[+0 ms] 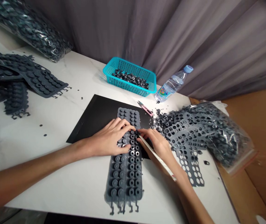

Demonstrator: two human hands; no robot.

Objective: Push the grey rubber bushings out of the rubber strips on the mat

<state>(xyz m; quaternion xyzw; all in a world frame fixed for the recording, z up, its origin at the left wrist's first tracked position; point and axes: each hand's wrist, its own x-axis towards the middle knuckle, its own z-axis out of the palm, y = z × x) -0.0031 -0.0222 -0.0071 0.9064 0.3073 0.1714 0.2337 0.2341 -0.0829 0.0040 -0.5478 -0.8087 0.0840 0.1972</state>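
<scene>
A long dark-grey moulded rubber sheet point(124, 174) with rows of round raised parts lies partly on a black mat point(93, 115). My left hand point(114, 137) rests on the sheet's left half, fingers spread and pressing on it. In my right hand point(156, 141) is a slim white tool point(157, 157) with a dark tip; its exact kind does not show. That tip meets the sheet's right-hand rows, close to my left fingertips. Several parts in those rows show open holes, while the left rows look capped. Pink-handled thread snips point(145, 109) lie at the mat's far edge.
A turquoise basket point(129, 88) holds small dark parts. Beside it a water bottle point(172, 85) leans. Punched-out sheets point(181, 132), loose bits and a filled plastic bag point(231, 140) crowd the right. More rubber sheets point(42, 77) and another full bag point(35, 31) lie left.
</scene>
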